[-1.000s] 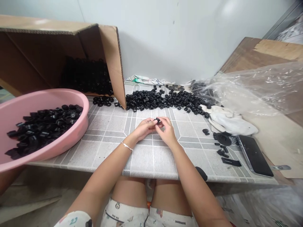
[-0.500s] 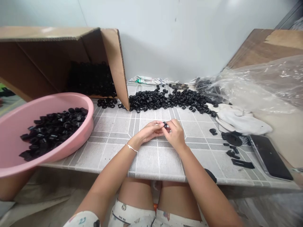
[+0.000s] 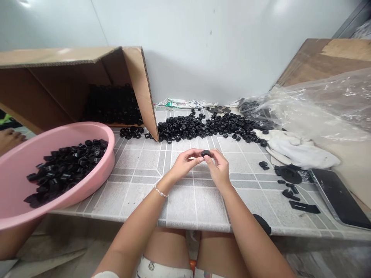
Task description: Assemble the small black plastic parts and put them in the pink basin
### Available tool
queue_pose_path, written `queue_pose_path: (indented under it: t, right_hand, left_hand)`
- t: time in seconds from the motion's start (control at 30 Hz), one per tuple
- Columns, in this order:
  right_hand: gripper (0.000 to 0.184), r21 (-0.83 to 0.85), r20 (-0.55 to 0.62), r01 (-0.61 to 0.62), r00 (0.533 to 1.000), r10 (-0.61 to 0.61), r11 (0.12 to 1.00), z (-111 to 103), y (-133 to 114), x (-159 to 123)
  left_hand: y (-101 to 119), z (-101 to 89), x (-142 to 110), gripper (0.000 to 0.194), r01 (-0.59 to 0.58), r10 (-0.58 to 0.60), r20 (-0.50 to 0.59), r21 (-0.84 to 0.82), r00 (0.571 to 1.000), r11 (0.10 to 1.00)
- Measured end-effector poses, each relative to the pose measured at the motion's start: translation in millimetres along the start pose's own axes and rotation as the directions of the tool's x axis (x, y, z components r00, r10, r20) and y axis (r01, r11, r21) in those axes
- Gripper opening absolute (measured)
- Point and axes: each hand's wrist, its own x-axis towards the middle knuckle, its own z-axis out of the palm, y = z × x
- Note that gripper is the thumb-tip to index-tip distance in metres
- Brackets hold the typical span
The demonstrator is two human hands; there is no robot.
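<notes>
Between my two hands is a small round black plastic part (image 3: 206, 153), held just above the table near its middle. My left hand (image 3: 187, 163) pinches its left side with thumb and fingers. From the other side, my right hand (image 3: 218, 165) grips the same part, thumb in front and fingers behind. Past my fingertips lies a long heap of small black ring-shaped parts (image 3: 185, 127). On the left, a pink basin (image 3: 109, 148) holds many black plastic pieces (image 3: 65, 166).
A cardboard box (image 3: 146, 92) on its side holds more black parts. To the right are a white cloth (image 3: 300, 148), a phone (image 3: 342, 197), loose black pieces (image 3: 290, 173) and clear plastic sheeting (image 3: 319, 104). Another person's hand (image 3: 11, 139) shows at the far left.
The black part has been turned so its rounded side shows, and my fingers have shifted around it. The view has tilted slightly upward. Another person's hand has appeared at the left edge.
</notes>
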Motion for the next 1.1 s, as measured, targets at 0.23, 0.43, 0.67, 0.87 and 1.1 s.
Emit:
queue_pose_path:
  t: [0.23,0.43,0.67,0.87,1.1]
  right_hand:
    - [0.041,0.033,0.007,-0.031,0.999,0.031,0.999,-2.6,-3.5,-3.5]
    - [0.044,0.282,0.08,-0.248,0.969,0.234,0.927,3.4,-7.2,-5.9]
    - [0.043,0.171,0.006,-0.176,0.984,0.178,0.969,3.3,-9.5,-6.6]
    - [0.026,-0.303,-0.136,0.058,0.985,-0.103,0.951,-3.5,-3.0,-0.6]
    - [0.019,-0.276,0.007,0.047,0.999,-0.046,0.96,2.6,3.8,-0.9]
  left_hand:
    - [10.4,8.6,-5.5,0.027,0.059,-0.058,0.067,-0.019,0.996,0.998]
    - [3.4,15.1,-6.1,0.032,0.162,-0.141,0.118,-0.193,0.983,0.968]
    - [-3.0,18.8,-5.3,0.03,0.107,-0.097,0.054,-0.248,0.994,0.963]
    - [0.8,27.4,-6.7,0.038,0.215,-0.232,0.012,-0.42,0.973,0.882]
    - [-3.1,27.9,-4.1,0.04,0.131,-0.215,-0.14,-0.452,0.966,0.882]
